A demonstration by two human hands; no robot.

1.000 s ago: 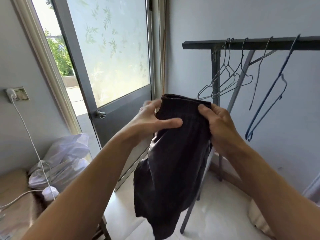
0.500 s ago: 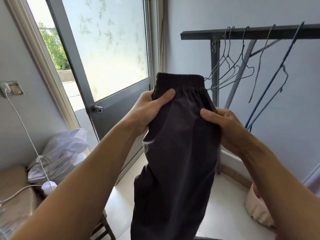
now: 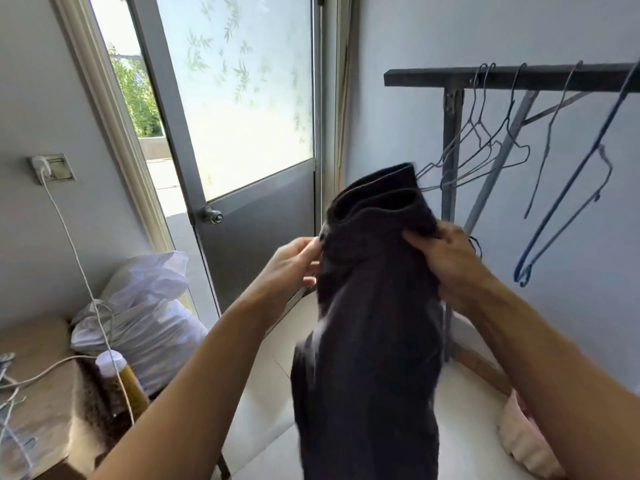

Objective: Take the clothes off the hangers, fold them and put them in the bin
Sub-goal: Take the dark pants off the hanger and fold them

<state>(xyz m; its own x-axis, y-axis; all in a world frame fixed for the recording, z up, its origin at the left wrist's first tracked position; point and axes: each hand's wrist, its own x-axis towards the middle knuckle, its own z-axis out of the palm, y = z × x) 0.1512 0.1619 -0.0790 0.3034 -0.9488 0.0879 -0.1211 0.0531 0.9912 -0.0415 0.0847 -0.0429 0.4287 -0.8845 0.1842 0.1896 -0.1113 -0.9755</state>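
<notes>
Held: a dark charcoal cloth garment with an elastic waistband (image 3: 367, 323), up in mid-air, waistband uppermost, in front of a black metal clothes rail (image 3: 433, 79).
Right side: the right hand (image 3: 450, 261) grasps the fabric just under the waistband, thumb across the front.
Left side: the left hand (image 3: 294, 268), fingers loosely bent at the cloth's edge; a pinch cannot be confirmed.
Behind: bare wire hangers (image 3: 485, 142) on the rail.
Floor: a pale pink soft bin (image 3: 519, 441), lower right.

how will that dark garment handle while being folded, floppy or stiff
Probably floppy: the dark garment hangs limp below the right hand gripping its side. Likely light, since that grip and the left hand at its edge seem enough to carry it. The waistband gapes open, so it may not stay flat.
</notes>
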